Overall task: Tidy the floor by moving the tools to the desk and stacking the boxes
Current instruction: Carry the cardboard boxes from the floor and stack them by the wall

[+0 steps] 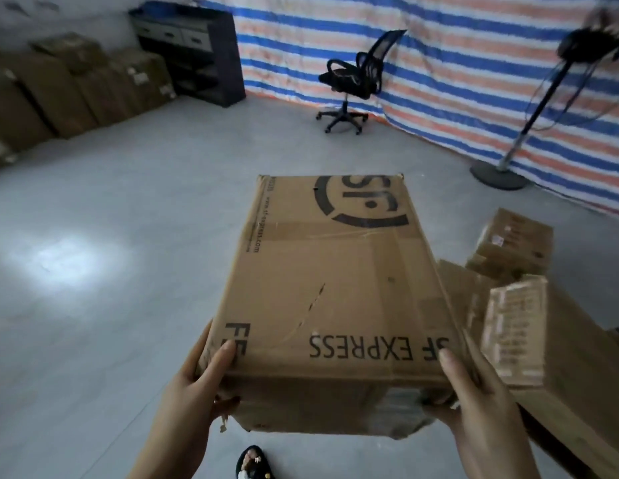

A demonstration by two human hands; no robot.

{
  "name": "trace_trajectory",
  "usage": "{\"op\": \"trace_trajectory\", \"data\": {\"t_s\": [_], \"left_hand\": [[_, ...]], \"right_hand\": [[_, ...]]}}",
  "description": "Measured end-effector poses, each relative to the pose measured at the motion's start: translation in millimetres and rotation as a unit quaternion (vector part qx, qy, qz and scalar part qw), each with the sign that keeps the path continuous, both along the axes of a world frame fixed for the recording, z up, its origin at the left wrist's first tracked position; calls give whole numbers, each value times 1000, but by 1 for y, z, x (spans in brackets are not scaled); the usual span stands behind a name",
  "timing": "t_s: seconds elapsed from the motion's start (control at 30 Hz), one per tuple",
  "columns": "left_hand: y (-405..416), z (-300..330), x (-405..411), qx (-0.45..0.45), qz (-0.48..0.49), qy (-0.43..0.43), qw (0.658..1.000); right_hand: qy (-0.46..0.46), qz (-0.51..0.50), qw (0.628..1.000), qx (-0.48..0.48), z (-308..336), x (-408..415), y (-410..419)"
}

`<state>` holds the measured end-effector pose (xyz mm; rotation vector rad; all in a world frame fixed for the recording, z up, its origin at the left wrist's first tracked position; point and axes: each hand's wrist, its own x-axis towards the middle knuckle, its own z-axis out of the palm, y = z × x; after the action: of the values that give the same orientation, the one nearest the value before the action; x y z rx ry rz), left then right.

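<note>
Item carried: SF Express cardboard box (332, 278), sealed with tape, held level above the floor (93, 271), long side pointing away from the person.
Left hand (197, 382): grips the near left corner, thumb over the top edge, fingers curled beneath.
Right hand (474, 392): grips the near right corner the same way, thumb on top, fingers under the base.
Loose boxes: a cluster of cardboard boxes (515, 326) on the floor just right of the carried box, one with a packing label facing up.
Stacked cartons (76, 84): brown cartons along the far left wall, beside a dark shelving unit (197, 46).
Other fittings: office chair (353, 77) and standing fan (529, 108) against the striped tarp (439, 46).
Tools: none visible.
Step in hand, judged: carrying this box to a stack.
Handling advice: keep both hands low on the corners, hold the box level, lower it squarely onto a broader box, align edges before letting go.
</note>
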<state>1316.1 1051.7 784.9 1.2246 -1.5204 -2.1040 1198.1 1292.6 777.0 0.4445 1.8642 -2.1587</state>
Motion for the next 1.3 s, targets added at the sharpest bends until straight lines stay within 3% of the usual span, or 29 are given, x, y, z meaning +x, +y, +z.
{"op": "trace_trajectory", "data": {"t_s": [0.2,0.57,1.3], "left_hand": [[-129,14,2,3,108,5,994],[-297,23,-18,-38,240,30,970],[-639,3,-282,-47,358,23,932]], "right_hand": [[33,137,990,25,11,-37,-153],[54,257,965,-7,17,-114,-377],[84,427,900,4,19,-418,-790]]}}
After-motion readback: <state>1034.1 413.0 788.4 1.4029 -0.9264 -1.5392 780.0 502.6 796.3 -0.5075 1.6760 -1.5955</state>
